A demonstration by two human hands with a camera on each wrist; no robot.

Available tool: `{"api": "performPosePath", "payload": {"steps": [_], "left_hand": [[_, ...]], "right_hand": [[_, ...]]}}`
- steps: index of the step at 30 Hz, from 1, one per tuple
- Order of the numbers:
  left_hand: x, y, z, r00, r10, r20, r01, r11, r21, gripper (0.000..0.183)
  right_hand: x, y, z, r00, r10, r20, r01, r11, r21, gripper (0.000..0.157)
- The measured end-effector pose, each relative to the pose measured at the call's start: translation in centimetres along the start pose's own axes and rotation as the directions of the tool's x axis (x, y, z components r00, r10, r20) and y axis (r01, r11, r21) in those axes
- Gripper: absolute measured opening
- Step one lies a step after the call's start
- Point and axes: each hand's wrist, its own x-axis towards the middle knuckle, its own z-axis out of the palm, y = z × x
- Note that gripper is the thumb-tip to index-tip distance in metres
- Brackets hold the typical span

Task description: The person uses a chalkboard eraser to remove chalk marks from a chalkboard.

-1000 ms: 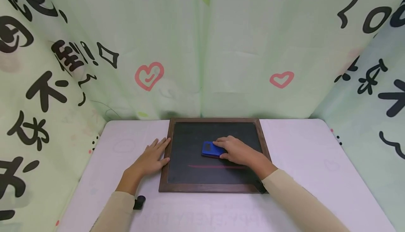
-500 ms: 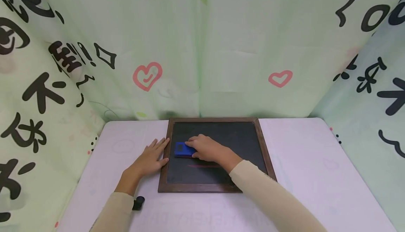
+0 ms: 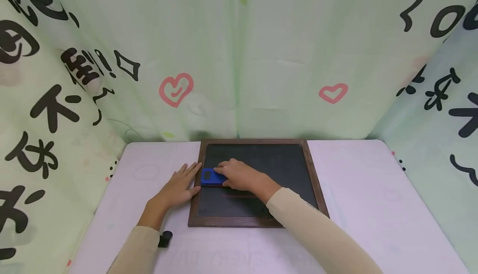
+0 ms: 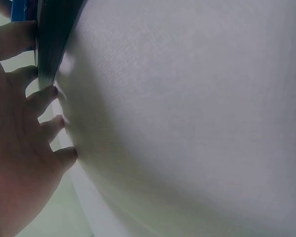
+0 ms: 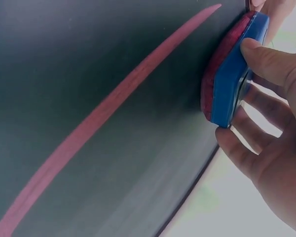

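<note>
A blackboard (image 3: 257,162) in a brown wooden frame lies on the table. My right hand (image 3: 240,175) grips a blue eraser (image 3: 210,177) at the board's left side, thumb on one edge and fingers round the other. In the right wrist view the eraser's dark red pad (image 5: 224,61) faces the board surface. A pink chalk line (image 5: 106,111) runs across the board below the eraser. My left hand (image 3: 179,187) rests with fingers spread, its fingertips and thumb touching the left side of the frame.
A pale pinkish-white table (image 3: 354,191) extends around the board. Light green curtains (image 3: 276,58) with hearts and black lettering enclose the back and both sides. A small black object (image 3: 165,239) shows beside the left wrist.
My right hand has slid the eraser leftward across the board, from near the middle to the left frame edge. The left hand has stayed in place.
</note>
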Motion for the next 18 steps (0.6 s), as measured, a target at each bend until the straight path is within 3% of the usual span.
{"api": "performPosePath", "payload": {"steps": [8, 18], "left_hand": [[-0.2, 0.2, -0.2, 1.000, 0.004, -0.006, -0.004, 1.000, -0.002, 0.075], [-0.3, 0.3, -0.2, 1.000, 0.007, -0.007, -0.007, 1.000, -0.009, 0.075]], "right_hand": [[-1.2, 1.3, 0.3, 1.000, -0.021, -0.018, 0.023, 0.997, 0.071, 0.058], [-4.0, 4.3, 0.6, 0.999, -0.006, -0.042, 0.012, 0.990, 0.143, 0.058]]}}
